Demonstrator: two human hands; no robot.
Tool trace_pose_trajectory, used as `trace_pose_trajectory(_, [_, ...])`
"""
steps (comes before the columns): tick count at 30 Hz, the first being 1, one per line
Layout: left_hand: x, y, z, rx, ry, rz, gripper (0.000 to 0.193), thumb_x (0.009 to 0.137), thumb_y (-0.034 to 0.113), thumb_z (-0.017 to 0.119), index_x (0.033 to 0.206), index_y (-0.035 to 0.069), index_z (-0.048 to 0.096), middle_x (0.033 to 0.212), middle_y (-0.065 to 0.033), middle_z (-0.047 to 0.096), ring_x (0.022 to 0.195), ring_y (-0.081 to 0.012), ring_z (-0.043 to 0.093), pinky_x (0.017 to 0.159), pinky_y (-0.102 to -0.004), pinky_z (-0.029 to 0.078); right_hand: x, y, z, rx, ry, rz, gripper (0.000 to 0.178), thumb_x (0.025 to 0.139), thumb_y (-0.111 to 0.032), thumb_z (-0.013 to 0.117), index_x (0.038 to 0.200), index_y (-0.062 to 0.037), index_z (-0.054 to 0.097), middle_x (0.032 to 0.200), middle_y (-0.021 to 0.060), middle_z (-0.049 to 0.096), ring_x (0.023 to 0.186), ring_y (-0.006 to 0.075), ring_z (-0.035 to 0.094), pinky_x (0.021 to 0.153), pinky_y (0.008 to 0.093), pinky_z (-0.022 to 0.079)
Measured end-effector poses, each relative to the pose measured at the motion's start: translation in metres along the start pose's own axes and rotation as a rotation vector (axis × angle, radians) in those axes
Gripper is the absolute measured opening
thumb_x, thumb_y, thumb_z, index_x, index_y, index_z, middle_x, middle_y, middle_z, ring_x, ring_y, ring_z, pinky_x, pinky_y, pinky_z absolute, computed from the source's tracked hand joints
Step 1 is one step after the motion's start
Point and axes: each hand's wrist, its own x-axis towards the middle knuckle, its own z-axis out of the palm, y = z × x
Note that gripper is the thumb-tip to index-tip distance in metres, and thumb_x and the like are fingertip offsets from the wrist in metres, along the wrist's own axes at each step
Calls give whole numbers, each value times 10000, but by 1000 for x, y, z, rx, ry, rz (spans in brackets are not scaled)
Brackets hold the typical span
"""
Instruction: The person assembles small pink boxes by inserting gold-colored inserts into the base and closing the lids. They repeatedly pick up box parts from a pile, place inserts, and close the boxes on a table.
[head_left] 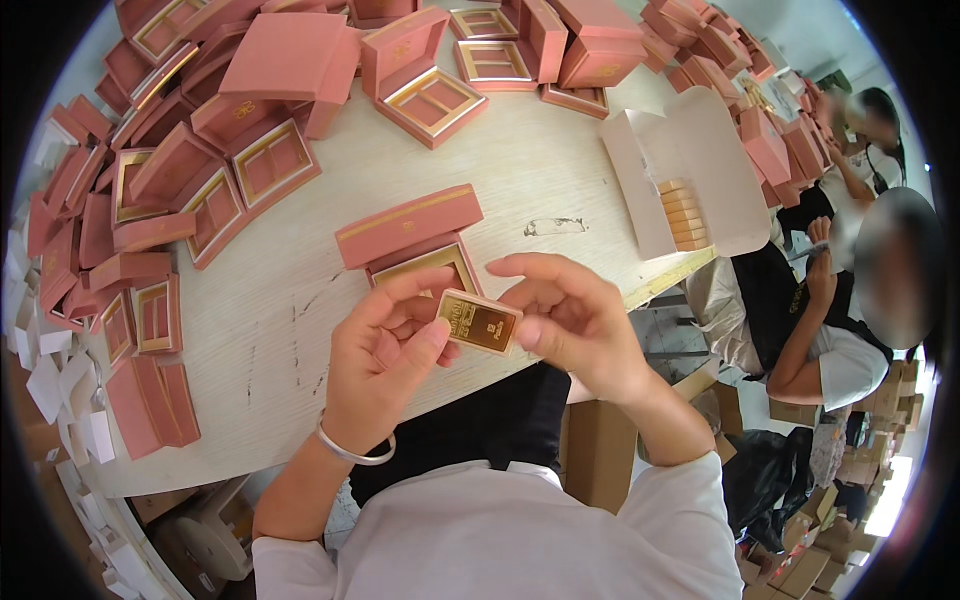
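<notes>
On my table (540, 175), many pink boxes (288, 58) gape, visible trays seemingly unfilled. A white carton (633, 190) holds stacked tan pieces (684, 215). 1 open box (410, 228) waits before me. My left hand (385, 348) pinches the gold bar (478, 322), not yet boxed; my right hand (588, 322) meets its edge, grip unclear.

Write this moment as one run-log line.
Left hand: holding gold-faced rectangular block, pale rim; Right hand: at block's right end, grip unclear; Beyond: open rectangular pink box on pale wood-grain table
</notes>
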Motion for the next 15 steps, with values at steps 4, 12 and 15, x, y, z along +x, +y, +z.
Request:
trace_pose_trajectory(4, [-1, 9, -3, -12, 24, -18, 219, 858, 55, 537, 1065, 8, 484, 882, -72, 629, 694, -112, 565, 609, -225, 445, -2, 8, 0, -553, -118, -486, 482, 724, -54, 705, 1174, -1, 542, 940, 91, 585, 723, 189, 525, 634, 290, 446])
trace_pose_trajectory(12, [-8, -20, -59, 898, 96, 365, 786, 676, 300, 786, 1236, 5, 321, 1203, -173, 492, 1052, -233, 521, 872, -335, 416, 13, 54, -7, -1118, -17, -801, 393, 655, -92, 714, 996, 60, 591, 838, 108, 568, 692, 227, 535, 604, 314, 455])
trace_pose_trajectory(15, [5, -17, -59, 822, 13, 345, 1130, 565, 383, 836, 1378, -10, 158, 1360, -201, 309, 1268, -308, 324, 1026, -410, 285, 22, 59, -8, -1125, -69, -773, 366, 657, -103, 705, 972, 50, 600, 821, 101, 552, 702, 228, 535, 606, 312, 453])
